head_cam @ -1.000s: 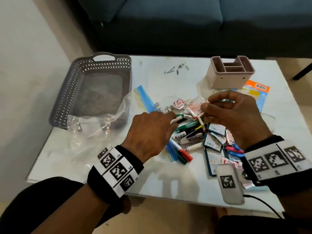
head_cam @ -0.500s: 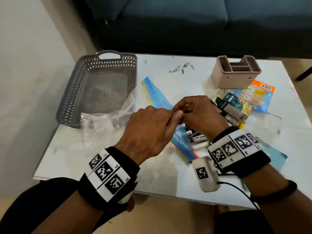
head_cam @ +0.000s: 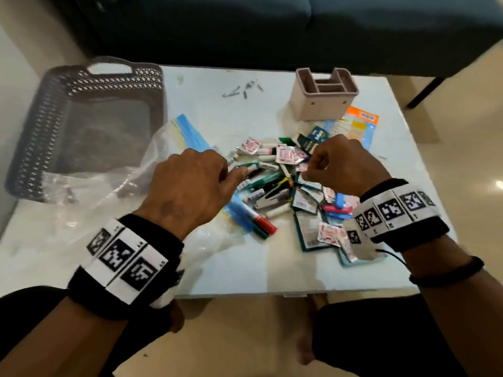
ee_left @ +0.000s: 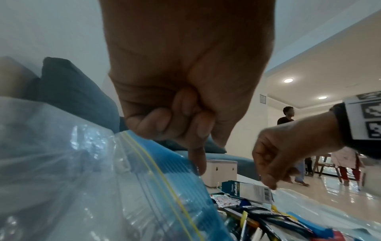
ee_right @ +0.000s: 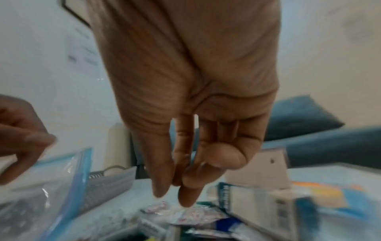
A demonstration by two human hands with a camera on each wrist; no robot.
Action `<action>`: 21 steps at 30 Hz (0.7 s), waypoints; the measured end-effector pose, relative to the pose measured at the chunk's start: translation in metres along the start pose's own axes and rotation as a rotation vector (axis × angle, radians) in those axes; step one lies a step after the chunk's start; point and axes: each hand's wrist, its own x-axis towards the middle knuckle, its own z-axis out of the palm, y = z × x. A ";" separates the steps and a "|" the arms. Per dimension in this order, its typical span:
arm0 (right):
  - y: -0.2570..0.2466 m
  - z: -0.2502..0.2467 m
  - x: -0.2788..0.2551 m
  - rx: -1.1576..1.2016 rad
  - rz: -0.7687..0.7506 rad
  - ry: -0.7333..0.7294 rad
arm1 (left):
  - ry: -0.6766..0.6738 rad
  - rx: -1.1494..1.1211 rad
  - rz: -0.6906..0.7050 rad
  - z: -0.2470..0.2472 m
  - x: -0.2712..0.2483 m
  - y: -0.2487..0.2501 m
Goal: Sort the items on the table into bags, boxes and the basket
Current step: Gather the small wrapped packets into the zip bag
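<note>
A clear zip bag (head_cam: 109,183) with a blue zip strip (ee_left: 164,163) lies in front of the grey basket (head_cam: 32,137). My left hand (head_cam: 234,172) holds the bag's blue rim (ee_left: 132,138) with curled fingers, and its forefinger (ee_left: 198,159) lies along the strip. To its right is a pile of red-and-white sachets (head_cam: 288,155), markers (head_cam: 261,224), a stapler (head_cam: 272,198) and packets. My right hand (head_cam: 307,170) hovers over the sachets (ee_right: 185,213). Its thumb and forefinger (ee_right: 187,195) point down, slightly apart, with nothing between them.
A pink compartment box (head_cam: 324,102) stands at the back right, with an orange-and-blue packet (head_cam: 359,123) beside it. A few small screws (head_cam: 245,89) lie at the back centre. A dark sofa (head_cam: 245,28) runs behind the table. People stand far off in the room (ee_left: 286,115).
My right hand held a sachet, brought it to the bag mouth at my left hand, and has now swung back right over the pile, empty. The left hand stayed at the bag.
</note>
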 end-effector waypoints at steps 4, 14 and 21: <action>0.051 -0.010 -0.031 -0.151 0.255 -0.103 | -0.027 -0.057 0.065 0.010 -0.002 0.020; 0.083 0.030 -0.081 -0.478 0.248 -0.327 | -0.111 -0.046 0.210 0.035 -0.021 0.060; 0.079 0.033 -0.078 -0.377 0.315 -0.292 | -0.140 -0.055 0.227 0.034 -0.023 0.066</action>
